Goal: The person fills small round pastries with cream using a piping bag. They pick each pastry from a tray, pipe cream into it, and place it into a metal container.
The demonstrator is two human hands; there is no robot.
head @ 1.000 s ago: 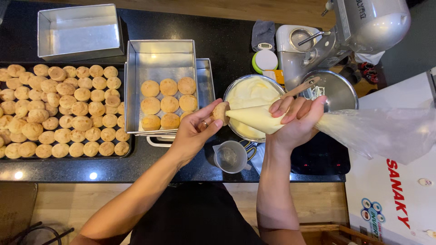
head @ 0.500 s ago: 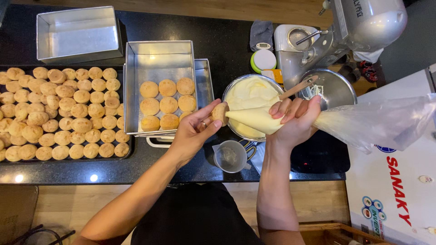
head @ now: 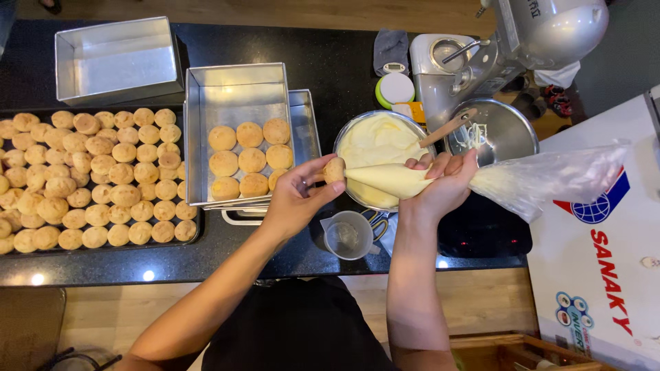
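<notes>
Little has changed since the earlier frames: the left hand [head: 297, 196] still pinches a small round puff [head: 335, 169] between thumb and fingertips, and the right hand [head: 440, 180] stays wrapped around the cream-filled piping bag [head: 392, 180], its tip against the puff. Both hands have held their place over the near rim of the bowl of cream [head: 378, 141]. Left of the left hand, the metal tray [head: 234, 93] holds the same filled puffs on the dark surface [head: 330, 65].

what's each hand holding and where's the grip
Left hand pinches a small round puff at its sides; right hand squeezes the piping bag around its middle.
</notes>
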